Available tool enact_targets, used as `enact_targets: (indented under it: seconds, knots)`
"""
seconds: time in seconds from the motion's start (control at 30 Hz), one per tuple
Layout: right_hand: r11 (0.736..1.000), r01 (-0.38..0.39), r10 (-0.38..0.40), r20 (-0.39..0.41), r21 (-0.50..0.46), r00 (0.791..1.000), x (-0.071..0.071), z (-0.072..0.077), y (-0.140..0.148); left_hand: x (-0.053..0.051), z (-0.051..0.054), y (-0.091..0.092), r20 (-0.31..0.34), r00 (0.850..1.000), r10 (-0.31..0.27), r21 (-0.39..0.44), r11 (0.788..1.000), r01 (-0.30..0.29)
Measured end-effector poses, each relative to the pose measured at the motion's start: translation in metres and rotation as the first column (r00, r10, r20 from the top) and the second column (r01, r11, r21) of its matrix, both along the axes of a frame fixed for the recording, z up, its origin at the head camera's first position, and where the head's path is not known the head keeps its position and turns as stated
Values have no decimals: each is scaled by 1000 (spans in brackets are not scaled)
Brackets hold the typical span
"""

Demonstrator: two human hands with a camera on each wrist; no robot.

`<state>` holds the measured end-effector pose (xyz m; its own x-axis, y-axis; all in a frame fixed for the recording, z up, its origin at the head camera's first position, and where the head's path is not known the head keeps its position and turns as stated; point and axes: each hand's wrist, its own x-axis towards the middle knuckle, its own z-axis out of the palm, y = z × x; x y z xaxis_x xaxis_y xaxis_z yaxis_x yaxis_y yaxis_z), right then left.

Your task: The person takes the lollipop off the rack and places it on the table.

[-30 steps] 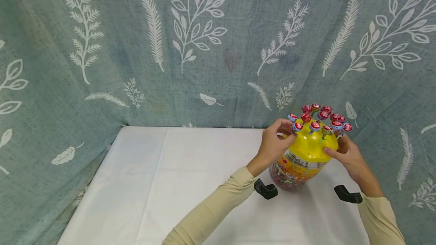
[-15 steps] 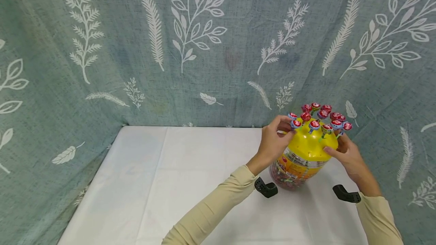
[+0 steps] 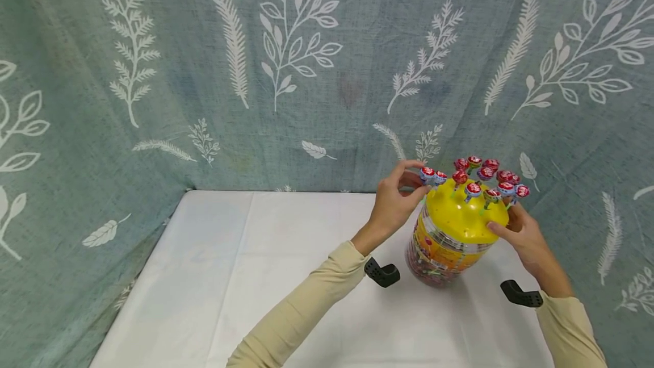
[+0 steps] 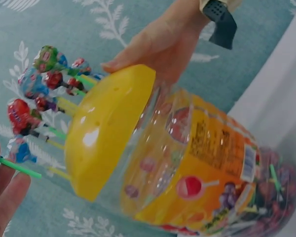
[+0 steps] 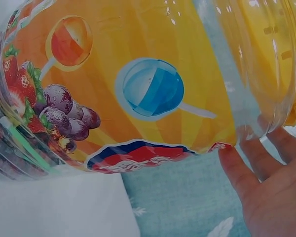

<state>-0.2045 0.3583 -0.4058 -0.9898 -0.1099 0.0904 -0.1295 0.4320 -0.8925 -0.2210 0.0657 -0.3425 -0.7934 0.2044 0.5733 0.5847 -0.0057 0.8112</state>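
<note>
A big clear candy jar (image 3: 449,251) with a domed yellow lid (image 3: 462,217) stands on the table's right side, tilted somewhat. Several wrapped lollipops (image 3: 472,189) stick up from holes in the lid. My left hand (image 3: 390,203) pinches one lollipop (image 3: 427,174) just left of the lid; its green stick (image 4: 20,169) is free of the lid in the left wrist view. My right hand (image 3: 528,240) grips the right side of the lid, thumb at the front. In the right wrist view its fingers (image 5: 266,160) touch the jar's neck. More lollipops lie inside the jar's bottom.
A white cloth covers the table (image 3: 286,277), stretching to the left of the jar. Behind it hangs a green curtain (image 3: 327,72) with white leaf prints, close to the jar's back and right. Black camera mounts (image 3: 382,273) sit at both wrists.
My left hand has moved left and slightly up, drawing a lollipop out of the lid's front left. The right hand keeps its hold and the jar stays almost still.
</note>
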Motion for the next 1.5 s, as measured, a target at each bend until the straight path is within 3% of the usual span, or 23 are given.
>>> enact_targets:
  seconds: [0.23,0.4,0.77,1.23,1.5]
  knots:
    - [1000,21,-21,12,23,1000,-1,3,3,2,1,-19,-18,1000,-11,-21,1000,11]
    - [999,20,-20,13,30,1000,1,3,5,5,-3,-30,0,1000,-25,-48,999,25]
    - [998,22,-22,8,64,1000,4,-3,-1,12,-15,-56,12,999,-30,-28,999,31]
    - [999,21,-22,-24,-29,999,5,-5,0,12,-32,-101,92,995,44,-24,999,-42]
    - [998,12,-15,-38,-66,999,2,-8,0,4,-55,-142,171,977,127,-35,992,-123]
